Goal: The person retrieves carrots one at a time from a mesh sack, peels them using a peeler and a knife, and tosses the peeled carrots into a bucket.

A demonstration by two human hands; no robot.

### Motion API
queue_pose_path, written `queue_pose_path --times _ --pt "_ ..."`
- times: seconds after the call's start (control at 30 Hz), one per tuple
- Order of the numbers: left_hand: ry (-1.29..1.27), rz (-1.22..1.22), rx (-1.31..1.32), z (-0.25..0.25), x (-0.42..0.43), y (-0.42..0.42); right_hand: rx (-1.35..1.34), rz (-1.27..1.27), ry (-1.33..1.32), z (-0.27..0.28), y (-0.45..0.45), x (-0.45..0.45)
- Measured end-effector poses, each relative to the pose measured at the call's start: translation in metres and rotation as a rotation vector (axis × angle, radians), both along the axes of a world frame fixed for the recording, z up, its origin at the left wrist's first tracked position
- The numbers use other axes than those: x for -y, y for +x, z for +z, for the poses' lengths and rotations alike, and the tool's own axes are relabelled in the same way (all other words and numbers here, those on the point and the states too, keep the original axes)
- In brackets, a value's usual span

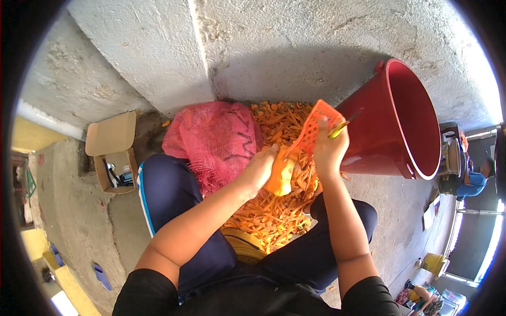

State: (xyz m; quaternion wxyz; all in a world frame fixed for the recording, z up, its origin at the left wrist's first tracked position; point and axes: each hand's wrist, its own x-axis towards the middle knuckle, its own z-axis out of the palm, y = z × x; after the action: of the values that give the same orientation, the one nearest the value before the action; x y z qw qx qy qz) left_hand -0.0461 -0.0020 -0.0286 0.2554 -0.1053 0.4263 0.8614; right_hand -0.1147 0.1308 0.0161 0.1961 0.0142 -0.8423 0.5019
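Observation:
My left hand (261, 167) is closed around the side of a large, bright orange, peeled-looking piece of produce (281, 173); its exact kind is unclear. Opposite it, my right hand (332, 150) grips a yellow-handled knife (337, 130), its dark, blurred blade pointing up and to the right. A flat orange plastic piece full of holes (318, 120) sits against the same hand and reaches toward the produce. Whether my right fingers hold it firmly cannot be made out. Below both hands lies a heap of orange peelings (276, 218), spread between my legs.
A pink mesh sack (213, 139) leans by the wall, left of the peelings. To the right, a large dark red tub (369, 126) lies tilted. An open cardboard box (113, 168) with small items stands at left. Another person in blue (474, 184) is far right.

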Motion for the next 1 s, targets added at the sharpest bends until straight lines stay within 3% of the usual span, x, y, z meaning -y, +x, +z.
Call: queue_pose_path --times 0.07,0.13,0.33,0.5,0.6,0.8,0.9,1.0 --pt "-0.005 -0.038 -0.004 0.001 -0.003 0.014 -0.155 -0.141 0.148 -0.009 -0.024 -0.021" --pt "-0.036 -0.065 -0.026 0.005 -0.001 0.017 0.045 -0.169 -0.169 0.002 -0.036 -0.036" --pt "-0.077 -0.077 -0.067 0.006 0.009 0.008 -0.029 0.001 -0.106 0.001 -0.022 -0.032" --pt "-0.037 -0.056 0.036 0.012 0.013 0.005 0.070 0.161 -0.336 0.004 -0.008 -0.019" --pt "-0.107 -0.061 -0.220 0.019 0.008 0.008 0.106 0.183 -0.346 0.007 -0.001 -0.016" --pt "-0.031 -0.083 -0.151 0.017 0.010 0.007 0.171 0.156 -0.588 0.003 -0.011 -0.025" --pt "0.273 0.000 0.111 0.011 0.012 0.004 0.212 0.193 -0.369 0.001 -0.015 -0.031" --pt "0.186 0.046 -0.010 0.013 0.016 0.002 0.313 0.268 0.105 0.013 -0.011 -0.038"
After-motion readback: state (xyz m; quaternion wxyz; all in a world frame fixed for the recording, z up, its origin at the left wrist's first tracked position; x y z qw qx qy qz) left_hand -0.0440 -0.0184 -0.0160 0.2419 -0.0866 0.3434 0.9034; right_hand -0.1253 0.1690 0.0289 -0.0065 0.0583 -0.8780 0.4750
